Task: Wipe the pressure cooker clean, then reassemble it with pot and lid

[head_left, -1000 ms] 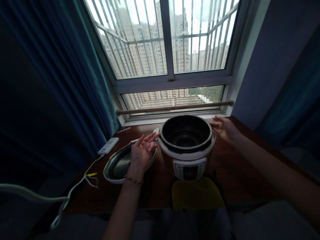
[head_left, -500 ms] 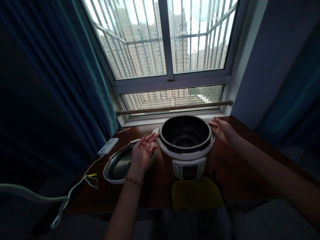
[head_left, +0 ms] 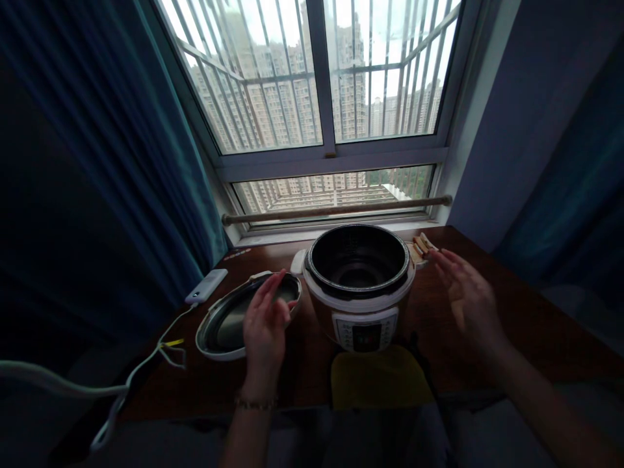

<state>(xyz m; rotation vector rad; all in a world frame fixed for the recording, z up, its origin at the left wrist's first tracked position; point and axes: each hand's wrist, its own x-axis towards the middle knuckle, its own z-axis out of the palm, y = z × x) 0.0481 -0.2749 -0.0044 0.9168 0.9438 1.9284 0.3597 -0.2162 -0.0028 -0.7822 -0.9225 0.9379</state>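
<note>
A white electric pressure cooker (head_left: 359, 305) stands open on the dark wooden table (head_left: 468, 351), its dark inner pot (head_left: 358, 260) showing. Its lid (head_left: 224, 325) lies upside down to the left. My left hand (head_left: 263, 328) hovers over the lid's right edge, fingers apart, holding nothing. My right hand (head_left: 470, 299) is raised to the right of the cooker, fingers spread, apart from its side handle (head_left: 422, 247).
A yellow cloth (head_left: 380, 377) lies in front of the cooker. A white power bank (head_left: 205, 286) with a cable (head_left: 146, 364) sits at the left. Blue curtains (head_left: 121, 162) hang at both sides. A wooden rod (head_left: 336, 209) runs along the barred window (head_left: 322, 84).
Both hands have drawn back from the cooker's rim toward me. The left now sits over the lid, the right hangs off to the side.
</note>
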